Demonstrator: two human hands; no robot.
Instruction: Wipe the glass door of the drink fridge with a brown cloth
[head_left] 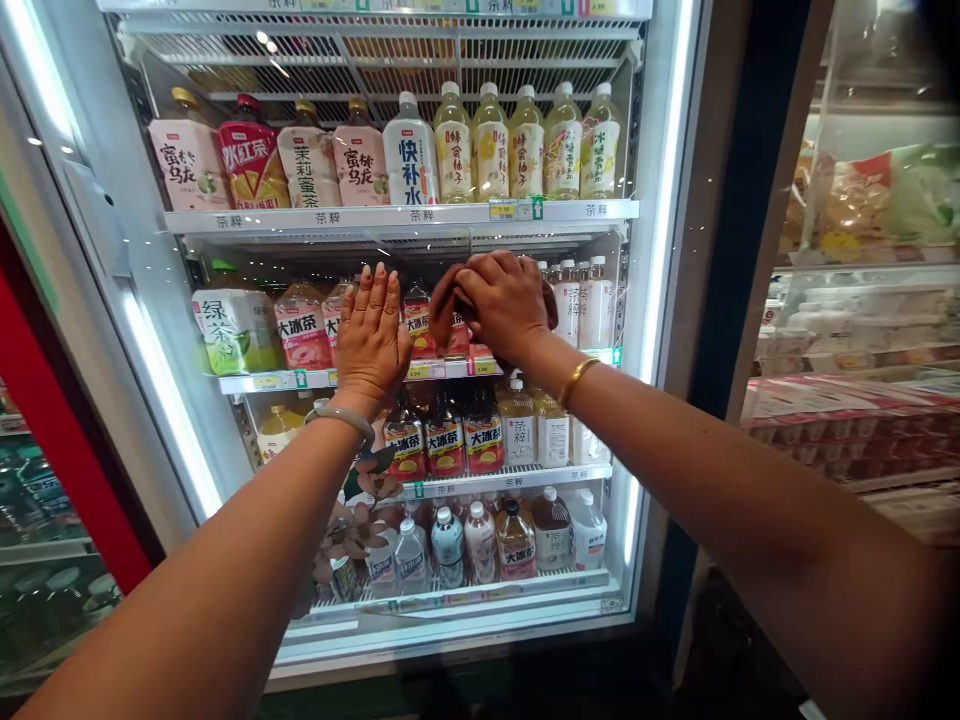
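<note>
My left hand [373,335] lies flat, fingers stretched upward, against the glass door of a lit drinks fridge [401,215]. A pale bangle circles that wrist. To its right, my right hand [504,305] is closed around a brown cloth [445,310], which bunches out on both sides of the fingers at the glass. A gold bracelet [579,382] sits on the right wrist. Behind both hands, on the middle shelf, stand bottles with red labels [302,325] and clear bottles with white labels [598,300]; my hands cover several of them.
A shelf above holds large bottles [187,155] and slim yellow-green bottles [491,145]. Lower shelves carry dark tea bottles [445,440] and small bottles [448,545]. Flower shapes [360,525] show at the lower left of the glass. More goods on shelves [817,425] stand at the right, past a dark frame.
</note>
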